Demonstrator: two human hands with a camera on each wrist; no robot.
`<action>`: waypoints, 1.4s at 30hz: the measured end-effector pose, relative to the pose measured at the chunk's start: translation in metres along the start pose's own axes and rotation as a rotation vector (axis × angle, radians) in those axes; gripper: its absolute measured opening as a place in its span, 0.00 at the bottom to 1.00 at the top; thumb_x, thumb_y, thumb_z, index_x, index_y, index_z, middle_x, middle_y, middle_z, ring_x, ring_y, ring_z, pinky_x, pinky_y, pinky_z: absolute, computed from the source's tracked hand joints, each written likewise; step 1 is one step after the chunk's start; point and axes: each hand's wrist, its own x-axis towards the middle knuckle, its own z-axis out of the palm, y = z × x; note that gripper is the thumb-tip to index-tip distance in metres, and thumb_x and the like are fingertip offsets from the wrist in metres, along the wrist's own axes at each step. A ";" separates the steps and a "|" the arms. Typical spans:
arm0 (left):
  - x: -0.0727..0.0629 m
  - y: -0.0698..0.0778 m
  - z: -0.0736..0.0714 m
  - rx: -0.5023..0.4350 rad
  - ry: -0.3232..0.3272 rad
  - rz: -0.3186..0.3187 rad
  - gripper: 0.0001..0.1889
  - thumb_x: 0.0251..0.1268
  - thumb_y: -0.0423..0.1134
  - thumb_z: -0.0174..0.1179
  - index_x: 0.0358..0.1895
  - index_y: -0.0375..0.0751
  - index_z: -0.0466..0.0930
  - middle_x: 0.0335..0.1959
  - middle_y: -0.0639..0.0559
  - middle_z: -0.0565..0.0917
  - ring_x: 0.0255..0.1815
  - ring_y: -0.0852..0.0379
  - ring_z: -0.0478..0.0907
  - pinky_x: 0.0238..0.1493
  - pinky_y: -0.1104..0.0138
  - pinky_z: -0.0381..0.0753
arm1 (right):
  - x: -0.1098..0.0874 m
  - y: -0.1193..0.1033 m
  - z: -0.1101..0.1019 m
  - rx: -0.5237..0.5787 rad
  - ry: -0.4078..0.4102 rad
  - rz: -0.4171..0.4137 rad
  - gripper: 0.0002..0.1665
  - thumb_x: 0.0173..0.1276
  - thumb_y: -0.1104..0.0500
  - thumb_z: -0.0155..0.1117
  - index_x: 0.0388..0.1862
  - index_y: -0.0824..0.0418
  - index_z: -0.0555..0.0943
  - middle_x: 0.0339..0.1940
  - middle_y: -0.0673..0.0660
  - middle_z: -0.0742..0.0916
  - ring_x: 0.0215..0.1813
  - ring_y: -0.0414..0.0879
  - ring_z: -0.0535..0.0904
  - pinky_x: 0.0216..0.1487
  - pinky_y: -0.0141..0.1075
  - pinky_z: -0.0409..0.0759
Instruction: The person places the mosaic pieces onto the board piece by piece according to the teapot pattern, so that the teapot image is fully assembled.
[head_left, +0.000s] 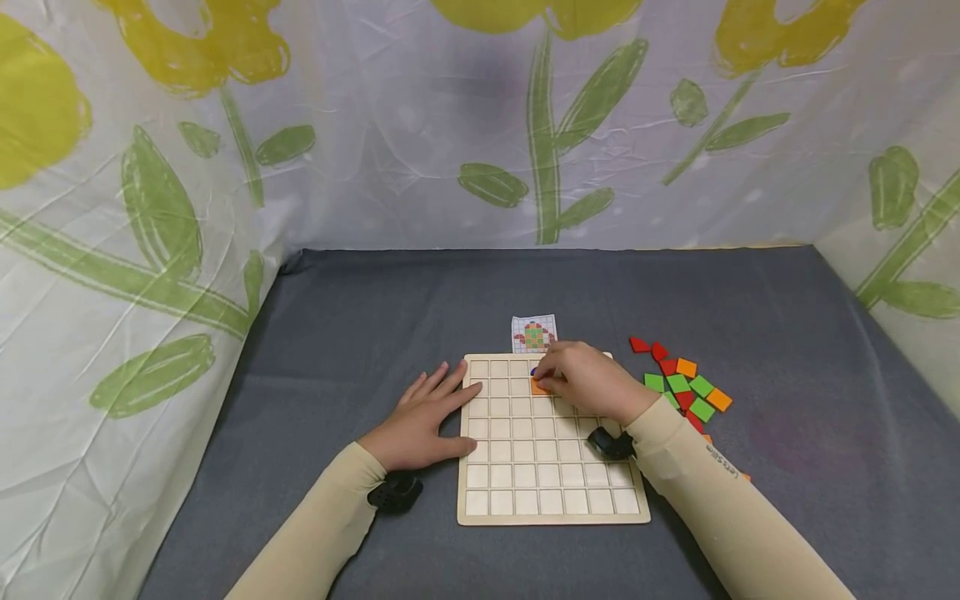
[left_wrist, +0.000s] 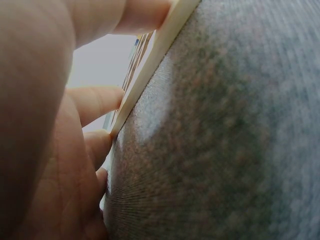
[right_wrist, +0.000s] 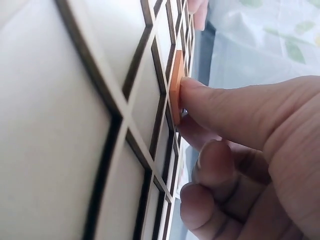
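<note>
A wooden grid board (head_left: 553, 519) lies on the dark cloth, its square cells divided by thin raised strips. My left hand (head_left: 423, 425) rests at the board's left edge with fingers spread, fingertips and thumb touching the rim; in the left wrist view the fingers (left_wrist: 100, 102) reach that pale edge. Over the upper part of the grid, my right hand (head_left: 592, 379) pinches an orange square tile (head_left: 539, 388). In the right wrist view, the thumb lies against the tile (right_wrist: 176, 95), which sits tilted over the strips. A small dark blue spot shows beside the fingertips.
A small printed card (head_left: 534, 333) with a coloured grid picture lies just beyond the board. To the right, several loose red, green and orange tiles (head_left: 678, 383) are scattered, some hidden by the right sleeve. A flowered curtain (head_left: 420, 125) hangs behind the table.
</note>
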 end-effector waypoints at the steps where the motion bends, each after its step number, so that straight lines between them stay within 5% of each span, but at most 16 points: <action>1: 0.000 0.000 0.000 0.000 0.000 0.000 0.43 0.69 0.55 0.66 0.84 0.51 0.61 0.88 0.50 0.46 0.89 0.43 0.38 0.85 0.42 0.35 | 0.000 0.000 0.000 -0.006 0.002 0.001 0.05 0.68 0.64 0.75 0.41 0.56 0.92 0.41 0.48 0.88 0.42 0.42 0.84 0.47 0.38 0.86; 15: 0.000 -0.002 0.002 -0.020 -0.002 0.006 0.42 0.69 0.55 0.66 0.84 0.51 0.62 0.88 0.50 0.47 0.89 0.43 0.38 0.85 0.43 0.34 | -0.005 0.008 -0.016 -0.010 -0.015 0.068 0.05 0.70 0.63 0.74 0.43 0.57 0.92 0.42 0.48 0.89 0.41 0.42 0.83 0.44 0.38 0.85; 29: -0.001 0.000 0.002 -0.014 0.004 0.007 0.42 0.69 0.55 0.66 0.84 0.51 0.62 0.88 0.50 0.47 0.89 0.43 0.38 0.85 0.43 0.34 | -0.021 0.043 -0.054 0.057 -0.008 0.257 0.12 0.72 0.69 0.67 0.52 0.65 0.89 0.49 0.60 0.90 0.46 0.51 0.86 0.45 0.46 0.87; 42: -0.001 -0.001 0.001 -0.010 -0.001 0.002 0.42 0.69 0.55 0.66 0.84 0.51 0.61 0.88 0.50 0.46 0.89 0.44 0.37 0.85 0.43 0.34 | -0.041 0.076 -0.078 -0.041 -0.034 0.426 0.16 0.71 0.65 0.70 0.55 0.68 0.88 0.49 0.66 0.89 0.47 0.59 0.84 0.48 0.55 0.86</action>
